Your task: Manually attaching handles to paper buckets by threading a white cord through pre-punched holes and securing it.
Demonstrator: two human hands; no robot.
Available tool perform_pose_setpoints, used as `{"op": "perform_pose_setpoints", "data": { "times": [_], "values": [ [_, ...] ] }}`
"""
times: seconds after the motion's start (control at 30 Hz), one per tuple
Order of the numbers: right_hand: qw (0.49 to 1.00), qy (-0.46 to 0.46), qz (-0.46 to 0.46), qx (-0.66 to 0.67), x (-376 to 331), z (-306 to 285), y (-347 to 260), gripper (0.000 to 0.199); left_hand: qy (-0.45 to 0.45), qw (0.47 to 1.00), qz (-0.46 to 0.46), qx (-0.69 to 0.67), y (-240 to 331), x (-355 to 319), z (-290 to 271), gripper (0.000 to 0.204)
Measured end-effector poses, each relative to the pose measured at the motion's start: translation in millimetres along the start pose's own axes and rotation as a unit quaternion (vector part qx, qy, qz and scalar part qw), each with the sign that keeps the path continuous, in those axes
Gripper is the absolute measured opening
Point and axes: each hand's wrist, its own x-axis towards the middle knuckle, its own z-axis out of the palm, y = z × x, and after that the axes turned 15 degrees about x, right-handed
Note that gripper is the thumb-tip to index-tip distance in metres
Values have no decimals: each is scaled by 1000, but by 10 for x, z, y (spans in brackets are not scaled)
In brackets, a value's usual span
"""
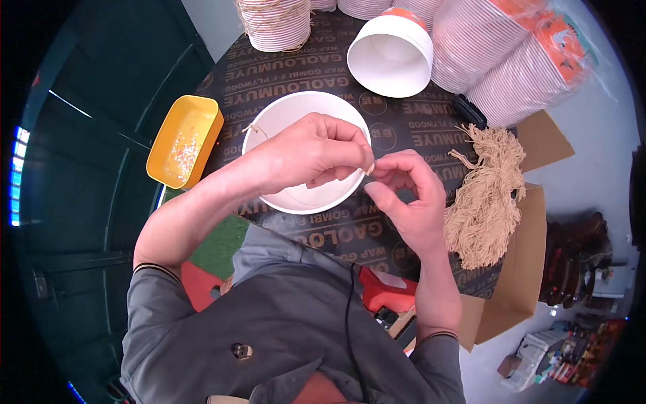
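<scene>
A wide white paper bucket (279, 111) stands upright on the dark table in front of me, its mouth facing up. A short tan cord (256, 129) pokes through its left wall near the rim. My left hand (319, 151) reaches across the mouth, with thumb and fingers pinching a piece of tan cord (369, 170) at the right rim. Close beside that cord is my right hand (410, 192), just outside the bucket. Its fingers are bent and its thumb is apart from the index finger, whose tip is next to the cord. The left fingertips partly hide the cord.
A yellow tub (187, 138) with small coloured bits stands at the left edge. A thick bundle of tan cords (484, 202) lies right, beside an open cardboard box (518, 256). Another white bucket (390, 57) lies tipped behind, near nested bucket stacks (276, 23) and plastic-wrapped ones (478, 40).
</scene>
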Motion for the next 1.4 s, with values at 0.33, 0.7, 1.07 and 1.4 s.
{"op": "perform_pose_setpoints", "data": {
  "times": [0.33,0.7,1.07,1.4],
  "values": [
    [978,71,-136,-141,38,129,42,21,16,1000,-4,12,-18,24,37,20],
    [992,84,42,81,-12,99,2,10,14,999,-10,39,21,0,44,19],
    [998,42,-56,4,-1,98,53,25,15,999,-10,41,33,-10,22,19],
    [989,82,-110,-54,-5,113,99,10,21,997,3,68,58,-43,15,21]
  ]
}}
